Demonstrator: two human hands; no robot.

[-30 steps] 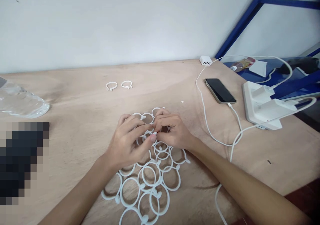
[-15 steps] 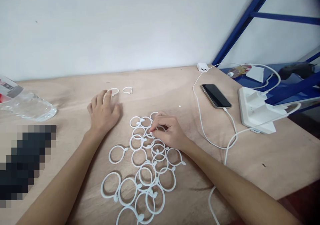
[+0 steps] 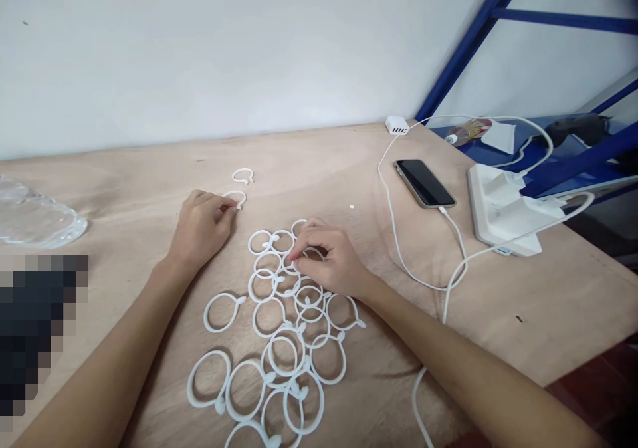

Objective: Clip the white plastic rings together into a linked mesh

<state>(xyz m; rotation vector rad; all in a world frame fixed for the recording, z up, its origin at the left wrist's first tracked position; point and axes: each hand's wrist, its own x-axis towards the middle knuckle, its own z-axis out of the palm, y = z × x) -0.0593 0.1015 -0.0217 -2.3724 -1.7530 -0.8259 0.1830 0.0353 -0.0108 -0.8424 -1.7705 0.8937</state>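
Observation:
My left hand (image 3: 203,227) is closed in a pinch on the clip end of a white plastic ring (image 3: 243,197), which stays on the tabletop. Just behind it lies another white ring (image 3: 242,172) with its ends parted. At the far end of a group of overlapping white rings (image 3: 254,391), my right hand (image 3: 329,252) has thumb and fingertips together on one ring (image 3: 285,262), partly covering it. Each ring carries a small clip-like tab. A single ring (image 3: 206,322) lies apart on the left side of the group.
A phone (image 3: 425,183) on a white cable lies at the right, near a power strip (image 3: 503,215) with plugs and a small white hub (image 3: 397,125). A clear bottle (image 3: 42,215) lies at the left. Blue metal frame (image 3: 463,56) stands beyond the table (image 3: 498,341).
My left hand has drawn a ring nearer and gone from spread fingers to a pinch on it. The right hand stays at the group. The view has shifted slightly.

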